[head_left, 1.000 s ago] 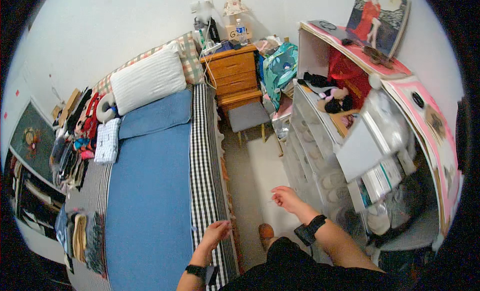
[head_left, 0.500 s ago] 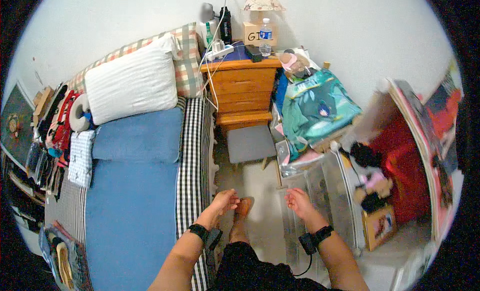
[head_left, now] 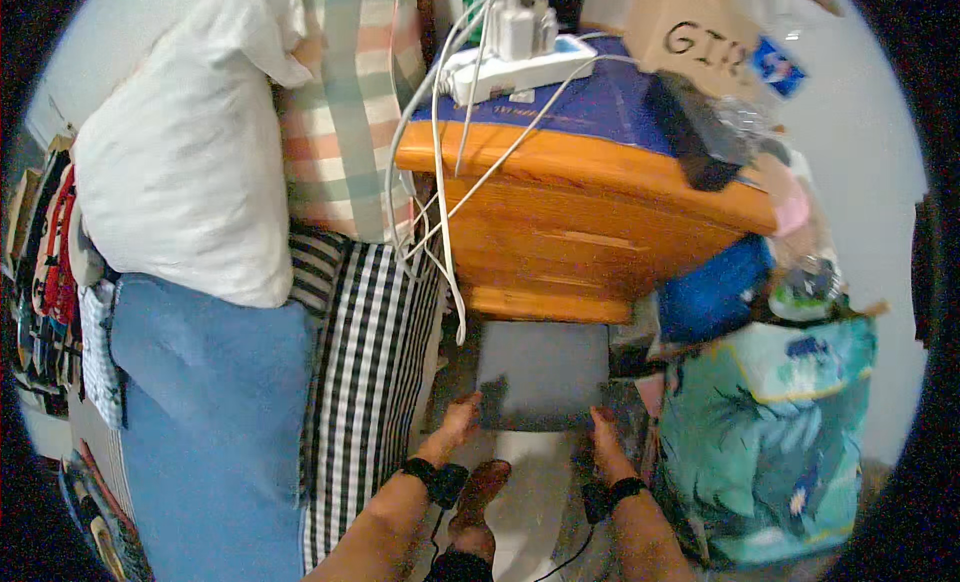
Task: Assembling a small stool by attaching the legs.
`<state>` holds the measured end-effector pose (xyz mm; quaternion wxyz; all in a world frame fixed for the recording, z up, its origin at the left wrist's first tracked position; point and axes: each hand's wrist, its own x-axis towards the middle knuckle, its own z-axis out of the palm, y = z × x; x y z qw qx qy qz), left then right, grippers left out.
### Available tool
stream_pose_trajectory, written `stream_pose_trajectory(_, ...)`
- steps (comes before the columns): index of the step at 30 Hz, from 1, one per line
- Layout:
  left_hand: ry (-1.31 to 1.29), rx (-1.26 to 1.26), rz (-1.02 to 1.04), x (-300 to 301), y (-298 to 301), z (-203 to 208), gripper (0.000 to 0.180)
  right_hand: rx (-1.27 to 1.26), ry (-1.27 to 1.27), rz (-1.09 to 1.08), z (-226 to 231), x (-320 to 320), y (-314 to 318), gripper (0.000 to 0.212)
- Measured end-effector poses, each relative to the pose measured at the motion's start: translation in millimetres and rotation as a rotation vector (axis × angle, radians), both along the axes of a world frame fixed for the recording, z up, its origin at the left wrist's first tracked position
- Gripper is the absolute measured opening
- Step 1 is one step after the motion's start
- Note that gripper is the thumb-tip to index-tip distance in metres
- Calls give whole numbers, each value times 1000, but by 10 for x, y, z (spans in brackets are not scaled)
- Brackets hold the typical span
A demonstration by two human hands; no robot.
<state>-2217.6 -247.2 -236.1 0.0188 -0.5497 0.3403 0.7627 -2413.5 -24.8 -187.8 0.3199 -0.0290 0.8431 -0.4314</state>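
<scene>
A low stool with a grey padded seat (head_left: 545, 367) stands in front of the wooden nightstand (head_left: 540, 222). My left hand (head_left: 462, 419) is at the left front corner of the seat, its fingers curled against the side. At the opposite front corner, my right hand (head_left: 606, 434) grips the right side, the thumb up near the top edge. Part of the fingers of both hands is hidden by the seat. Each wrist wears a black strap with a small box and a cable.
A bed with a blue mat (head_left: 210, 412), a white pillow (head_left: 190, 172) and a checked sheet lies on the left. White cables hang from a power strip (head_left: 520, 67) down the nightstand's front. On the right is a teal patterned bag (head_left: 770, 442). My foot (head_left: 485, 482) is on the floor.
My view has moved forward, closer to the nightstand. Both hands have gone from hanging apart in the air to the two sides of the stool and taken hold of it.
</scene>
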Motion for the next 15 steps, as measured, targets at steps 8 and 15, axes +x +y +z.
stream_pose_trajectory(8, 11, -64, -100, -297, -266, -724, 82, 71, -62, -126, -2147, -747, 435, 48)
stream_pose_trajectory(15, -213, 14, 7, -120, 2, -481, 93, -16, 30, -306, -3618, -1124, 1390, 56)
